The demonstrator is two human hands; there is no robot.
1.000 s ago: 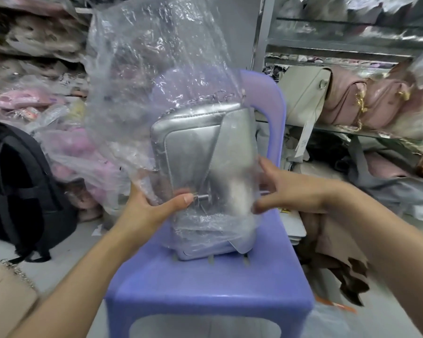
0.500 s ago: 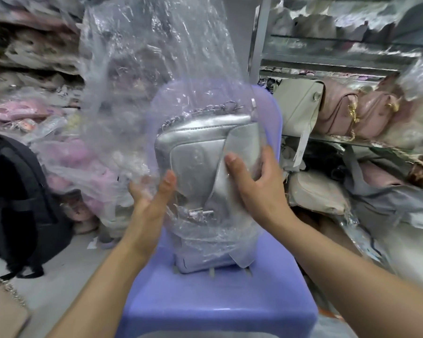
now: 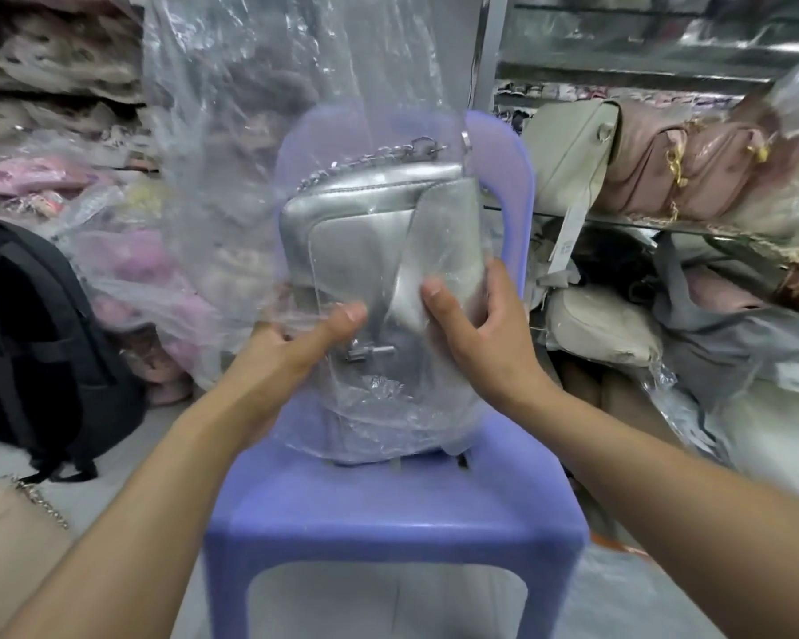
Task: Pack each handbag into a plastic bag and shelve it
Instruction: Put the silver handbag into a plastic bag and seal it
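Note:
A silver handbag (image 3: 365, 242) with a chain strap stands upright on the seat of a purple plastic chair (image 3: 388, 514). It sits inside a clear plastic bag (image 3: 250, 108) whose loose top rises well above it. My left hand (image 3: 291, 343) grips the handbag's left side through the plastic, thumb across the front near the metal clasp. At the handbag's right edge, my right hand (image 3: 476, 334) holds it through the plastic, thumb on the front flap and fingers behind.
A metal shelf (image 3: 665, 223) at the right carries beige and pink handbags (image 3: 665, 168), with more wrapped bags piled beneath. Bagged pink goods (image 3: 125, 269) are heaped at the left. A black backpack (image 3: 33, 343) and a beige chain bag (image 3: 15, 537) lie on the floor.
My left thumb has slid up across the handbag's front. My right hand has shifted lower on the right edge. The view has moved closer.

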